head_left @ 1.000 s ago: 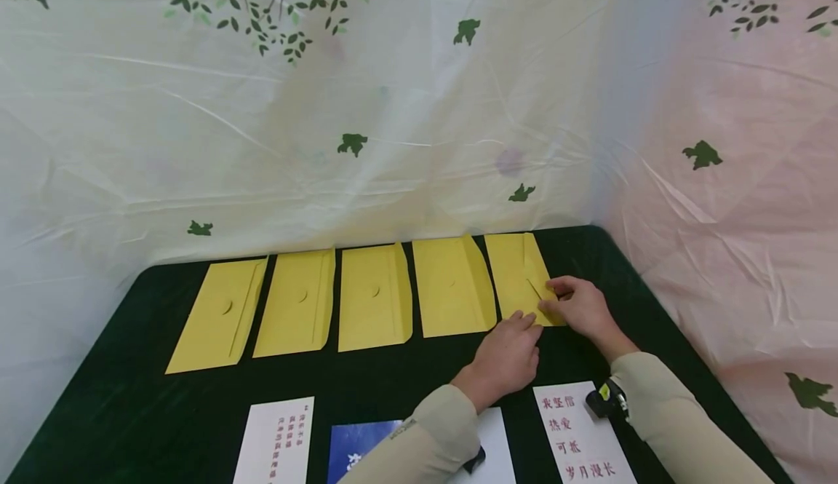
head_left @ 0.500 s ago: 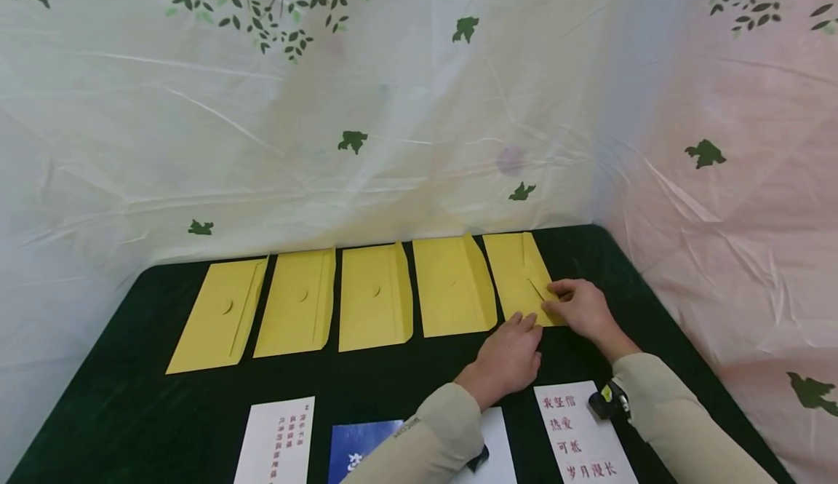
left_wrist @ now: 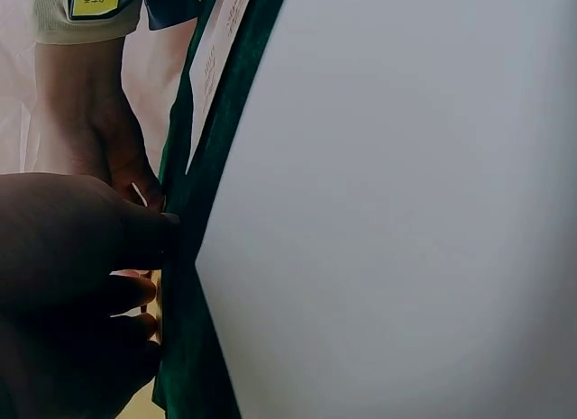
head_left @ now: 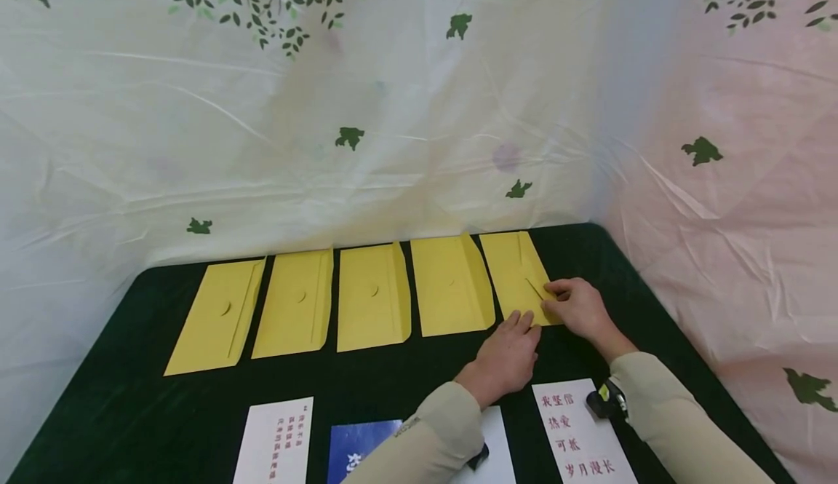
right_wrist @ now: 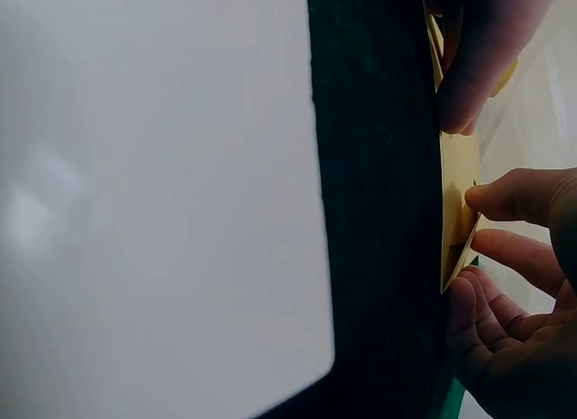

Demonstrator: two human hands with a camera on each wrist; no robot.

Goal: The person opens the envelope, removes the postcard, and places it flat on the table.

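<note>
The rightmost yellow paper envelope lies flat near the far right of the table, with a slit and a lifted flap on its right part. My left hand rests its fingertips on the near edge of this envelope. At the right edge my right hand pinches the flap between thumb and fingers. In the right wrist view the right hand shows at the flap, a gap under the folded paper. The left wrist view has the left hand in shadow, and its contact with the paper is partly hidden.
Several more yellow envelopes lie in a row to the left. Nearer me are a white card with red characters, another white card, a blue card and a sheet partly under the left sleeve. Printed sheeting hangs behind the dark green table.
Both hands keep almost the same place on the rightmost envelope. The head view has shifted very slightly.
</note>
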